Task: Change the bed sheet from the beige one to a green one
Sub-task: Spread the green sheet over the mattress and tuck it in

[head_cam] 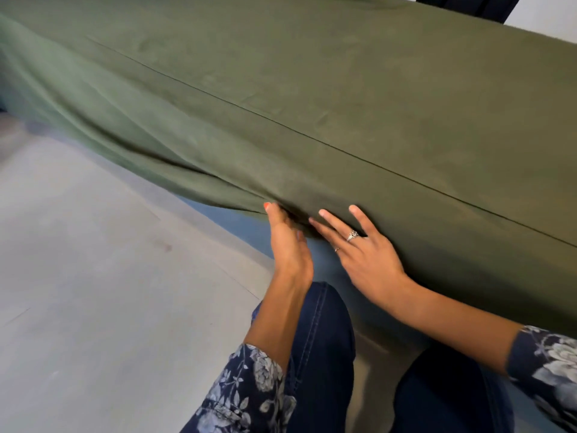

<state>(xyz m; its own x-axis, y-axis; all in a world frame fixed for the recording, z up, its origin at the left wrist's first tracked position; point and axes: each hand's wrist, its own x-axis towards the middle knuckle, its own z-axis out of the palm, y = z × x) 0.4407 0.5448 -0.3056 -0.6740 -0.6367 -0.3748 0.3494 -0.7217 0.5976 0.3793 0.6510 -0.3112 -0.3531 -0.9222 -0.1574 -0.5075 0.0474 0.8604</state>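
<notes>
The green sheet [312, 98] covers the whole bed top and hangs over the near side in long folds toward the left. My left hand [288, 242] is at the sheet's lower hem, thumb up against the cloth, with its fingers hidden under the fold. My right hand [365, 245], wearing rings, lies flat with straight spread fingers against the sheet on the side of the bed. No beige sheet is in view.
A blue strip of the bed's side [243, 223] shows below the hem. Grey floor [93, 276] fills the left. My knees in dark jeans [321, 345] are close to the bed. A dark object [468, 7] stands behind the bed at the top right.
</notes>
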